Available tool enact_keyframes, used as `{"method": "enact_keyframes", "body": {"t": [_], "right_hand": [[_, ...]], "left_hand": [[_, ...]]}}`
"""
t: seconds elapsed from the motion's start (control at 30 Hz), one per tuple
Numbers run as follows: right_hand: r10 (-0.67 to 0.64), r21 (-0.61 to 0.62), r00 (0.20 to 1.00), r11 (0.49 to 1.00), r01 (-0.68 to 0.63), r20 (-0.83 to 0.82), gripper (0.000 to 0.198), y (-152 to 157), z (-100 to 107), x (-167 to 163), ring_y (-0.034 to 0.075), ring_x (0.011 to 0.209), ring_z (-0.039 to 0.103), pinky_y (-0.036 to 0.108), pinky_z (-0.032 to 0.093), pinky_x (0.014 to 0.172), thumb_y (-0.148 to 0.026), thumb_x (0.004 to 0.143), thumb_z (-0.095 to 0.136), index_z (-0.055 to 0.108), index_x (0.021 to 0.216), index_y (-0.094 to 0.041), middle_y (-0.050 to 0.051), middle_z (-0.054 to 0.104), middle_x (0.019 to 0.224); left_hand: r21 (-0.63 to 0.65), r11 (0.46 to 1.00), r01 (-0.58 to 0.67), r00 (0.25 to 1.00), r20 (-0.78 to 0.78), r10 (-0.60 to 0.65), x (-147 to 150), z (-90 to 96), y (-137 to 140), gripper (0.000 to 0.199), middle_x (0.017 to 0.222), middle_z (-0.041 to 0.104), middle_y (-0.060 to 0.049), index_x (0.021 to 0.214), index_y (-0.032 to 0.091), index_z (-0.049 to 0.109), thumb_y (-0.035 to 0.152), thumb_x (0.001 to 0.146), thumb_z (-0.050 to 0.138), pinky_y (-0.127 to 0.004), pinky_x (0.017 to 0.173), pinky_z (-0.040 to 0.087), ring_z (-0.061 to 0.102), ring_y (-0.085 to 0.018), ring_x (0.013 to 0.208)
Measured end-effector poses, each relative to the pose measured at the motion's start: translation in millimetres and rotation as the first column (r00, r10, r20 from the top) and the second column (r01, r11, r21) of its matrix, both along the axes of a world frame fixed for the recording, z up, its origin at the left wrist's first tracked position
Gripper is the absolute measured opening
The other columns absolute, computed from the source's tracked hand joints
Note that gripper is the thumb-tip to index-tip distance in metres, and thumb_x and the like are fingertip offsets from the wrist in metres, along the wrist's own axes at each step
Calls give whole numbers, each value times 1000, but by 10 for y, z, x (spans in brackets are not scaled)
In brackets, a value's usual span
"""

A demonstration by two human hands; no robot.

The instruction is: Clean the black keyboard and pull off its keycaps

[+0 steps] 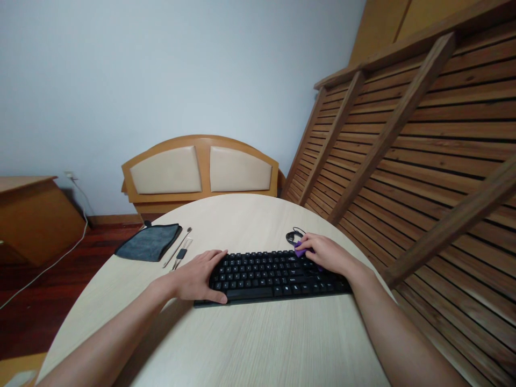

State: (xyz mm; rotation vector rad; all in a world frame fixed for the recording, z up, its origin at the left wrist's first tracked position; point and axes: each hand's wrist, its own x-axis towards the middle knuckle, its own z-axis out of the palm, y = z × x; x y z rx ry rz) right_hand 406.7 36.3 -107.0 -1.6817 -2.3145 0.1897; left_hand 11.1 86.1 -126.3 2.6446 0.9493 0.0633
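A black keyboard lies on the pale round table, its keys facing up. My left hand holds its left end, with the thumb over the front edge and the fingers toward the back edge. At the keyboard's upper right, my right hand is closed on a small purple object, pressed against the keys. Most of that object is hidden by the fingers, so its exact kind does not show. Just behind the right hand rests the coiled black cable.
Left of the keyboard lie a folded grey cloth, a thin metal rod and a wire tool with a black grip. The table has a curved edge. A slatted wooden frame leans close on the right; a headboard stands behind.
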Motion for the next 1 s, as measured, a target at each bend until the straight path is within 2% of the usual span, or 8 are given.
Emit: {"method": "enact_keyframes", "body": {"t": [0.13, 0.23, 0.47, 0.6, 0.77, 0.87, 1.0], "right_hand": [[-26, -34, 999, 999, 26, 27, 31, -3, -18, 31, 21, 95, 65, 32, 47, 88, -10, 80, 54, 77, 93, -27, 2, 69, 102], [-39, -19, 998, 999, 40, 42, 30, -18, 5, 25, 21, 94, 65, 31, 47, 85, -11, 80, 55, 77, 91, -28, 2, 70, 101], [-34, -11, 997, 999, 35, 65, 31, -31, 62, 31, 21, 95, 65, 31, 47, 85, -12, 80, 55, 78, 92, -28, 2, 70, 101], [-50, 37, 998, 998, 48, 44, 32, -27, 56, 88, 21, 96, 64, 31, 46, 88, -13, 82, 54, 78, 96, -29, 2, 69, 103], [-51, -37, 997, 998, 53, 62, 32, -19, 22, 162, 22, 98, 64, 31, 47, 87, -13, 79, 55, 78, 95, -29, 1, 70, 102], [-87, -4, 994, 996, 88, 64, 31, -20, 14, 191, 22, 98, 64, 31, 47, 86, -15, 80, 55, 78, 93, -29, 2, 70, 103], [-65, -3, 996, 998, 65, 56, 33, -19, 3, 190, 21, 98, 65, 30, 47, 88, -13, 79, 54, 78, 95, -29, 2, 70, 104]], "left_hand": [[-5, 1000, 0, 1000, -3, 0, -3, -5, 6, 117, 153, 33, -20, 153, 17, 20, 79, 65, 64, -52, 114, 30, 35, -39, 138], [6, 1000, 13, 1000, 9, -13, -4, -10, 11, 115, 152, 35, -19, 154, 20, 19, 80, 65, 63, -54, 113, 31, 37, -40, 137], [7, 1000, 3, 1000, -3, -3, 1, -1, 10, 116, 152, 36, -19, 153, 17, 21, 80, 65, 63, -51, 113, 31, 37, -39, 137], [14, 1000, 12, 1000, 12, -12, -7, 1, 6, 115, 151, 38, -18, 154, 21, 19, 80, 65, 62, -54, 111, 33, 39, -40, 135], [5, 1000, 12, 1000, 14, -12, -13, -7, 8, 115, 152, 37, -18, 154, 20, 19, 79, 66, 63, -53, 112, 32, 38, -40, 136], [4, 1000, 10, 1000, 12, -10, -8, -4, 13, 116, 152, 36, -19, 154, 18, 21, 79, 65, 64, -53, 113, 32, 37, -40, 136], [13, 1000, 19, 1000, 17, -19, -12, -8, 23, 115, 151, 38, -18, 154, 20, 20, 79, 65, 63, -54, 112, 33, 39, -40, 135]]}}
